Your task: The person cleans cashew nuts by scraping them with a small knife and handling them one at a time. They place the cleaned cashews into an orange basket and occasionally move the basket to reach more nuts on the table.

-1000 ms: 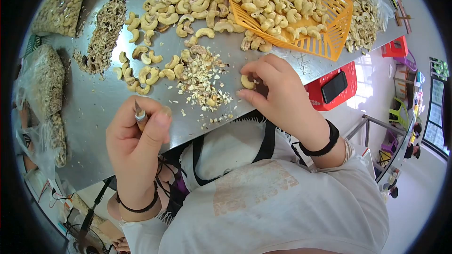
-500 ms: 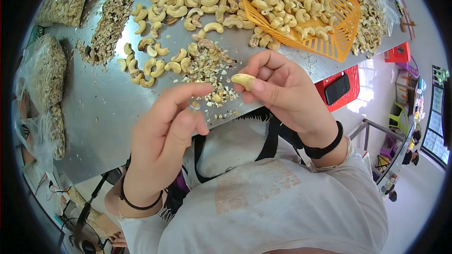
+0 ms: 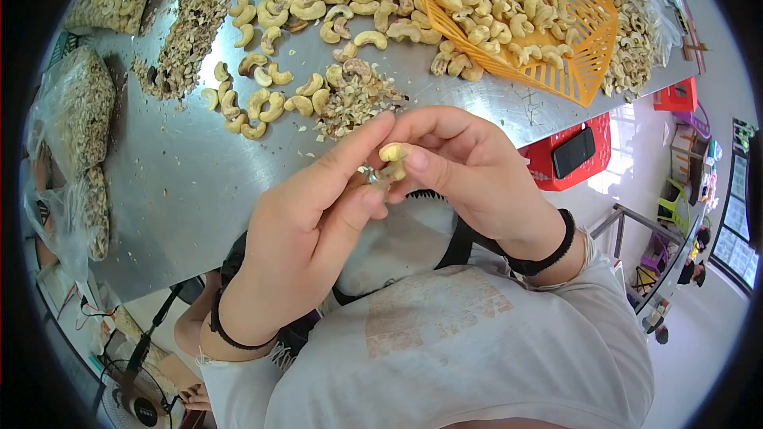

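Between the fingertips of my right hand [image 3: 469,167] is a pale cashew nut [image 3: 392,152]. My left hand [image 3: 318,199] meets it from the left, thumb and finger closed on a small shiny metal tool [image 3: 373,178] that touches the nut; most of the tool is hidden. Just beyond my hands lies a heap of nut scraps [image 3: 358,103] on the metal table [image 3: 191,214]. Several loose cashews [image 3: 258,103] lie left of the scraps, and a larger pile of cashews [image 3: 310,4] spreads behind them.
An orange basket [image 3: 592,32] of cashews stands at the back right, beside a bag of nuts [image 3: 628,32]. Bagged pieces [image 3: 87,119] and brown crumbs [image 3: 187,40] are at the left. A phone [image 3: 573,152] rests on a red stool [image 3: 602,129] beyond the table edge.
My two hands have come together, and my left hand has moved right to the cashew in my right hand. The view has shifted slightly.
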The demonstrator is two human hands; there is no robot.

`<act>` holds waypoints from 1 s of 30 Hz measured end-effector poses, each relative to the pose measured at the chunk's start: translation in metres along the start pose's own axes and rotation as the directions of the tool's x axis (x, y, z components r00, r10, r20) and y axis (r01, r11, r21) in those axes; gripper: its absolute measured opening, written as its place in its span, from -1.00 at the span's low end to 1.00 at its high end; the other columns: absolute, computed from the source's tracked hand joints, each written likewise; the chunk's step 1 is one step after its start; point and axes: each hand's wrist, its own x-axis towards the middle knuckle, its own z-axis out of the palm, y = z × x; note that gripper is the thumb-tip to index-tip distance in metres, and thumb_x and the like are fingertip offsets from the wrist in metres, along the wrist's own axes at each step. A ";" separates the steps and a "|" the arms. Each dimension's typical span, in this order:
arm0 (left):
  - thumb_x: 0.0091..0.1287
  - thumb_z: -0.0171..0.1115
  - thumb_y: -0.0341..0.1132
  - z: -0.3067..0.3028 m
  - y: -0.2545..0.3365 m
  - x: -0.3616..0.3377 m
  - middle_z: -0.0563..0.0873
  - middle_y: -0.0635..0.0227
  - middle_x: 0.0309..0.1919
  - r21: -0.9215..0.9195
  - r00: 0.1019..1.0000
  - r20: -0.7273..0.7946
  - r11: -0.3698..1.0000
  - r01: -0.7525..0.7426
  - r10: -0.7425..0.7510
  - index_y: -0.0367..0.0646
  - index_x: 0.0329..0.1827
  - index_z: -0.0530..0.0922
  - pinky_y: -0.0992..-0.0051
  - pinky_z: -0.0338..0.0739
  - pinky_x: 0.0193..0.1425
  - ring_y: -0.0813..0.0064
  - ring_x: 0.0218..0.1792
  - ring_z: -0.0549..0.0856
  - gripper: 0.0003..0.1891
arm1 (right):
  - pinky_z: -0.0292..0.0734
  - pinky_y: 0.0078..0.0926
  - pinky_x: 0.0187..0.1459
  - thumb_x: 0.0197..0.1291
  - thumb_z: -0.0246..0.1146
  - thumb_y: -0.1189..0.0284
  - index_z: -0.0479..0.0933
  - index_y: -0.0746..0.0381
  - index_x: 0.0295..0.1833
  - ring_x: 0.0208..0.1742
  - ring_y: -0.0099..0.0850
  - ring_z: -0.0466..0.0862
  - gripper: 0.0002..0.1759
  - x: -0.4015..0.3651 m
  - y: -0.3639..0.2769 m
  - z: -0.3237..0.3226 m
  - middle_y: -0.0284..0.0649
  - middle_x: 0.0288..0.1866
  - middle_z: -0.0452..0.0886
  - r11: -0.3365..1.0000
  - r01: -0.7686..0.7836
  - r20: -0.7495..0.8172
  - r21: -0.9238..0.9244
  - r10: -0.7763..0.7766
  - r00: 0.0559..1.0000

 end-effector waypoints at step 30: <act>0.19 0.08 -0.42 -0.009 0.010 -0.003 0.52 0.52 -0.55 -0.221 0.978 -0.046 0.957 0.189 -0.204 -0.28 -0.26 0.42 0.78 0.34 -0.42 0.80 -0.50 0.45 -0.87 | 0.44 -0.68 -0.29 -0.11 0.30 0.52 0.41 0.30 -0.33 -0.32 -0.60 0.49 -0.78 0.002 0.004 0.008 -0.31 -0.36 0.43 0.861 0.319 0.106 -0.397 -0.302 0.947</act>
